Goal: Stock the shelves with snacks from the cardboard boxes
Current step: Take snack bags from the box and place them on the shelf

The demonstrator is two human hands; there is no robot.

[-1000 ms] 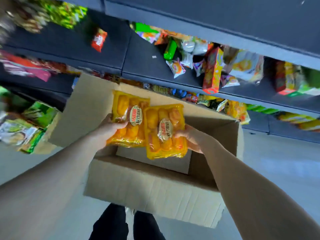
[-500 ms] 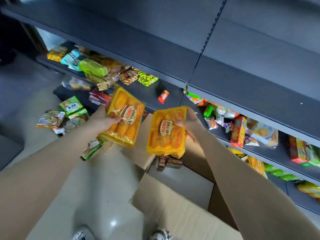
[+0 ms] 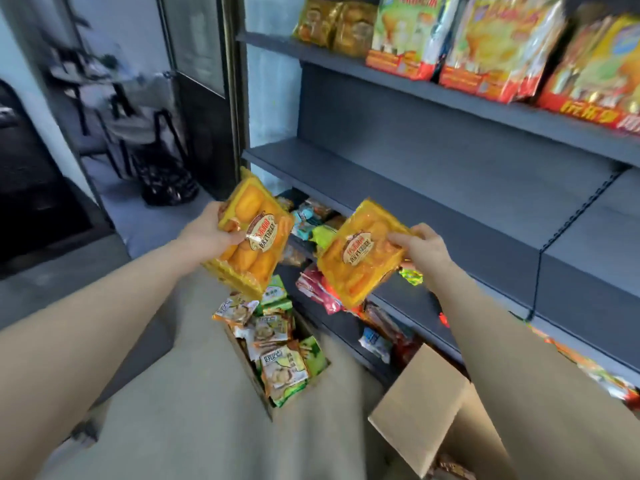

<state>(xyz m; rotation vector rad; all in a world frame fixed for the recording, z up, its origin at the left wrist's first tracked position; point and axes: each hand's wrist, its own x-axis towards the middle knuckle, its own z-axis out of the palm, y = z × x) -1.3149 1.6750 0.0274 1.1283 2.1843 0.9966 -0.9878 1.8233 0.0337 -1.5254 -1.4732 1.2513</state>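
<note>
Two yellow snack packs are up in the air in the middle of the frame, in front of the shelves. The left pack (image 3: pixel 254 237) is gripped at its left edge by the left hand (image 3: pixel 207 233), with the thumb on top. The right pack (image 3: pixel 363 252) is pinched at its right edge by the right hand (image 3: pixel 424 247). They look light. Each seems to be little cakes in a thin tray under shiny wrap, so they may be slippery and easy to squash. Holding the edges, not the soft middle, seems best. Just behind them is a grey shelf (image 3: pixel 398 178). At the bottom middle, a cardboard box (image 3: pixel 247 370) holds small green packets (image 3: pixel 282 370).
</note>
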